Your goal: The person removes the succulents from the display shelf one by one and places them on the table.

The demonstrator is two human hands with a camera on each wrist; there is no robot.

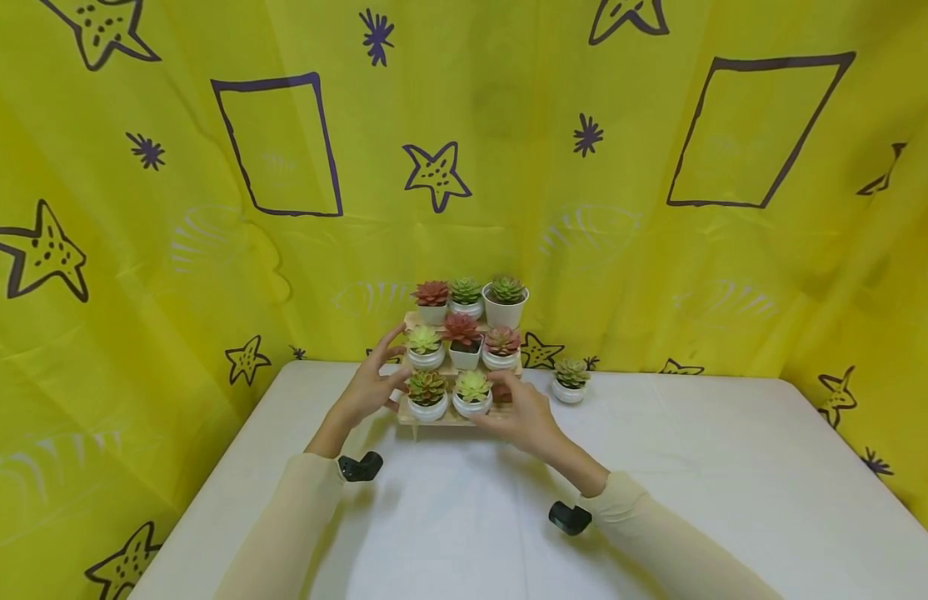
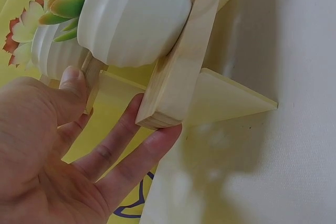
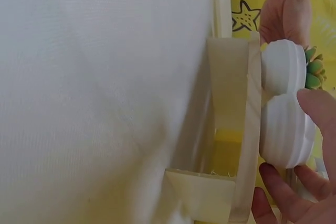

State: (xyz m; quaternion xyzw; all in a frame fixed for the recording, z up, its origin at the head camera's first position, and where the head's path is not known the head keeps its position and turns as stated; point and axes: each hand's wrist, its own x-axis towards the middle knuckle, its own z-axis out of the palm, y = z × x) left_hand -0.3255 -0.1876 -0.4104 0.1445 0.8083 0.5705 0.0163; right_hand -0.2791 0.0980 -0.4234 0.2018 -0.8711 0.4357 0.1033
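A three-tier wooden stand [image 1: 434, 421] carries several small artificial succulents in white pots. My left hand [image 1: 370, 390] grips its left side, with the thumb against the end of the middle shelf and two fingertips touching the end of the lowest shelf [image 2: 170, 90]. On the lowest shelf, my right hand [image 1: 526, 417] holds the pale green succulent [image 1: 473, 388] by its pot [image 3: 286, 135], thumb on one side and fingers on the other. Left of that pot, almost touching it, sits a green succulent with reddish tips [image 1: 426, 390].
A single green succulent [image 1: 571, 377] in a white pot stands on the white table [image 1: 696, 483], right of the stand. Red and green succulents fill the upper tiers, including a taller pot [image 1: 505, 310] at top right. A yellow patterned curtain [image 1: 501, 192] hangs close behind.
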